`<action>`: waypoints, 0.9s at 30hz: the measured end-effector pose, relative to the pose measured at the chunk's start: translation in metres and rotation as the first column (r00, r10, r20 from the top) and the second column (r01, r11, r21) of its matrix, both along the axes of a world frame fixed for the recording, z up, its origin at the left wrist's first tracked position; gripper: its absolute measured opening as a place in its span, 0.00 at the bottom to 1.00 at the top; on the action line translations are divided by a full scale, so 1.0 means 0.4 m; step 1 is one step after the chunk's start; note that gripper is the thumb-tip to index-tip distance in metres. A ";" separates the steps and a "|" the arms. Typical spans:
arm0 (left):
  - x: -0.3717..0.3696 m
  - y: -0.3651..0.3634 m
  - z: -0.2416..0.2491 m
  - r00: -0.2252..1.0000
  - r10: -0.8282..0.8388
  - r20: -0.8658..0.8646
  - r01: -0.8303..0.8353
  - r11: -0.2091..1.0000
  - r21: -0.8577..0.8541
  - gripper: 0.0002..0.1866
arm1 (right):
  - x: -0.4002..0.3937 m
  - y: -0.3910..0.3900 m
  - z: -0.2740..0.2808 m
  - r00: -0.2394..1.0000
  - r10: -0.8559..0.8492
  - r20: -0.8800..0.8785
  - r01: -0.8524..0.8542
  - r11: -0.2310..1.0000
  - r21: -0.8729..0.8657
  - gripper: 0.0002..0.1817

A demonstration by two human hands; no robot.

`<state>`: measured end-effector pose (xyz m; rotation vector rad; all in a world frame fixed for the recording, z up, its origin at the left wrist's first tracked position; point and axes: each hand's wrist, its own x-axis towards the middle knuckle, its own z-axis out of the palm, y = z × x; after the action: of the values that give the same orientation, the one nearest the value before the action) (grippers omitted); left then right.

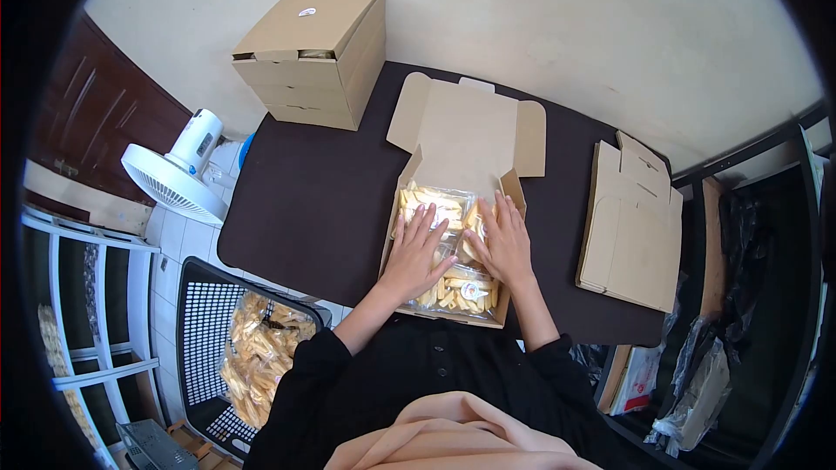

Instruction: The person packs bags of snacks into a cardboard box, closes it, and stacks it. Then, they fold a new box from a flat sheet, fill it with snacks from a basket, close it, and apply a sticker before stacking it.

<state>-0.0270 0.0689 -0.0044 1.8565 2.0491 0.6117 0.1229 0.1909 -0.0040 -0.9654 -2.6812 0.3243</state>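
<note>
Clear packs of pale yellow sticks (440,296) lie inside a cardboard box (515,187), which stands with its lid folded back on the dark table (296,200), directly before the person. The near pack, bearing a round label (473,291), fills the front end; more packs lie beyond it.

The left hand (416,254) rests on the packs at the left side, palm down, fingers extended and slightly spread. The right hand (507,248) lies on the packs at the right, its fingers likewise straight. Neither hand grips anything. Whether the packs are rigid cannot be told.

Principal risk: heavy downward pressure could break the sticks, if brittle, or split the clear wrapping. Uneven pressure between the hands could tip one pack and leave an edge standing proud. Outward force on the contents could bow the side walls.

Farther back, the lid (468,132) lies spread with its side flaps (407,115) out flat. A proud pack edge or a bent flap could make it seat badly.

Flattened cartons (631,218) lie at the right of the table; stacked boxes (305,78) stand at its far left, near the wall (557,35).
</note>
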 end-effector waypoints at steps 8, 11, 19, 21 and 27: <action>-0.020 -0.016 0.032 0.990 0.022 0.142 -0.027 0.999 0.034 0.37 | -0.003 -0.003 0.003 1.000 0.004 0.026 -0.004 1.000 0.015 0.34; -0.048 -0.068 0.080 0.953 0.066 0.297 -0.125 0.975 0.184 0.36 | 0.005 -0.007 -0.005 0.993 0.030 0.115 -0.037 0.998 0.053 0.34; -0.126 -0.378 0.013 0.699 0.604 0.383 -0.713 0.629 0.309 0.24 | -0.024 -0.081 0.049 0.991 0.096 -0.091 -0.087 0.992 0.096 0.32; -0.142 -0.480 -0.054 0.532 0.771 0.350 -0.847 0.480 0.230 0.23 | -0.048 -0.132 0.067 0.960 0.200 -0.196 -0.187 0.979 0.082 0.30; -0.185 -0.838 -0.368 -0.013 0.980 0.197 -0.972 0.034 -0.234 0.21 | -0.154 -0.289 0.092 0.849 0.435 -0.299 -0.436 0.897 0.067 0.23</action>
<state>-0.1011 -0.2663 -0.1515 -0.2300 2.7868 1.0381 0.0614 0.0755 0.0327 -0.2555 -2.5735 0.5224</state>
